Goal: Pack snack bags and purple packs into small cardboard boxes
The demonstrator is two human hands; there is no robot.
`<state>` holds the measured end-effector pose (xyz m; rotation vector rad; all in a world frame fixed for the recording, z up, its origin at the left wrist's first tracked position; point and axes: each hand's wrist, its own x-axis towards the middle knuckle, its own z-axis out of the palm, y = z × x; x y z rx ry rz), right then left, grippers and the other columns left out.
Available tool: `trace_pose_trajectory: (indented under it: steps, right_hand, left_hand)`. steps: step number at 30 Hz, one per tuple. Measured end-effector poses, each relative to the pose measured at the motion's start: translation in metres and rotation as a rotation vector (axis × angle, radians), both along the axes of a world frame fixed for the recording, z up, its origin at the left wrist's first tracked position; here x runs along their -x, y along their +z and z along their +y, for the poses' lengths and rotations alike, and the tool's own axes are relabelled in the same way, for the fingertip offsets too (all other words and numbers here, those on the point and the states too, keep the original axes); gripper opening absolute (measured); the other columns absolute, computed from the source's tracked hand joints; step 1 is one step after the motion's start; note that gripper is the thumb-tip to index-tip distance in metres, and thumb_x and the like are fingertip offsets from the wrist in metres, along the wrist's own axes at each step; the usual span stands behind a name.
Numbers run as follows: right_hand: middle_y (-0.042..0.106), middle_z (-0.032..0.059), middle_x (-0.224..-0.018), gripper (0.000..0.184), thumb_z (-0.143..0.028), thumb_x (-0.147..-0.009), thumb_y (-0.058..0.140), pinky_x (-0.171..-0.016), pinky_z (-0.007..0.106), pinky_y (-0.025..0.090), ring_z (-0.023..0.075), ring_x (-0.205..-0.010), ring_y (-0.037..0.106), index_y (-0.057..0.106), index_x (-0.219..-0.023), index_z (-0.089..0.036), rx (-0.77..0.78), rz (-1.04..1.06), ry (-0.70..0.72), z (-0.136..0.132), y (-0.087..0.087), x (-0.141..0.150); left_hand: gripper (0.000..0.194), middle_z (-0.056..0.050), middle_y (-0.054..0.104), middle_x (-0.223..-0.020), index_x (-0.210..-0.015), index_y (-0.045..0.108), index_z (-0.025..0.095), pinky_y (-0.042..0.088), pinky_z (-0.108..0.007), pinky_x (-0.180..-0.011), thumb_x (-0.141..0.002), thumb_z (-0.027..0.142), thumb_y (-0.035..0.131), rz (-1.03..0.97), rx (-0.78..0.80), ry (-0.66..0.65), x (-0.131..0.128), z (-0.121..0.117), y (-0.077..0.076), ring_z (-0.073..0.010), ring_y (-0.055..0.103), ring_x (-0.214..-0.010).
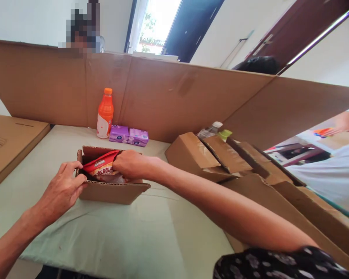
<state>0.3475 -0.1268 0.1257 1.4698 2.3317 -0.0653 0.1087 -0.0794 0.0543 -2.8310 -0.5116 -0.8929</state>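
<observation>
A small open cardboard box [110, 193] stands on the green-covered table. My left hand [62, 188] pinches the wall at its left end, thumb and fingers on the rim. Inside the box lies a red and yellow snack bag [100, 164], tilted, with its printed front showing. My right hand [130, 164] reaches into the box from the right, fingers curled at the bag's right end; the fingertips are hidden. Behind the box, an orange drink bottle [105, 116] stands upright next to two purple tissue packs [128, 135].
Several brown cardboard boxes [197, 155] crowd the right side, with a clear bottle with a white cap [216, 126] behind them. A tall cardboard screen [163, 97] closes off the back. At left lies a large flat carton [14, 143]. Another person's hand [344, 122] shows at far right.
</observation>
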Motion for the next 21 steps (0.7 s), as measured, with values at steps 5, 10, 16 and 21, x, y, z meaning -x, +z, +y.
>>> trace_pose_trajectory:
  steps: [5,10,16,21]
  right_hand:
    - [0.078,0.0078,-0.086,0.021,-0.01,-0.092,0.061,-0.065,0.03,0.048,0.0212,-0.078,0.073,0.079,-0.09,-0.019,0.103,0.028,0.058,0.024,-0.033,0.017]
    - [0.078,0.0069,-0.092,0.023,-0.012,-0.093,0.059,-0.066,0.03,0.049,0.0211,-0.08,0.072,0.079,-0.1,-0.021,0.137,0.073,0.044,0.027,-0.038,0.009]
    - [0.07,0.0126,-0.127,0.029,-0.033,-0.099,0.059,-0.098,0.044,0.05,0.0279,-0.115,0.064,0.07,-0.121,-0.017,-0.425,0.531,-0.163,-0.017,-0.016,-0.048]
    - [0.056,0.0161,-0.148,0.071,-0.065,-0.097,0.052,-0.111,0.054,0.043,0.0327,-0.134,0.053,0.048,-0.151,-0.02,-0.291,0.729,-0.209,-0.051,-0.049,-0.079]
  left_hand:
    - [0.019,-0.013,0.056,-0.117,-0.089,0.063,0.017,0.056,-0.041,-0.085,-0.098,0.012,0.047,0.003,0.078,-0.042,-0.001,0.002,-0.005,-0.026,0.055,-0.107]
    - [0.018,-0.014,0.056,-0.126,-0.091,0.063,0.018,0.058,-0.043,-0.089,-0.098,0.013,0.048,-0.016,0.141,-0.07,-0.001,0.005,-0.008,-0.0273,0.057,-0.114]
    - [0.027,-0.011,0.06,-0.133,-0.127,0.054,0.024,0.055,-0.038,-0.102,-0.1,0.024,0.054,-0.132,0.335,-0.101,0.001,0.007,-0.018,-0.0231,0.062,-0.121]
    - [0.045,-0.006,0.072,-0.112,-0.146,0.039,0.024,0.059,-0.036,-0.094,-0.103,0.032,0.05,-0.153,0.318,-0.006,-0.007,0.008,-0.023,-0.022,0.071,-0.105]
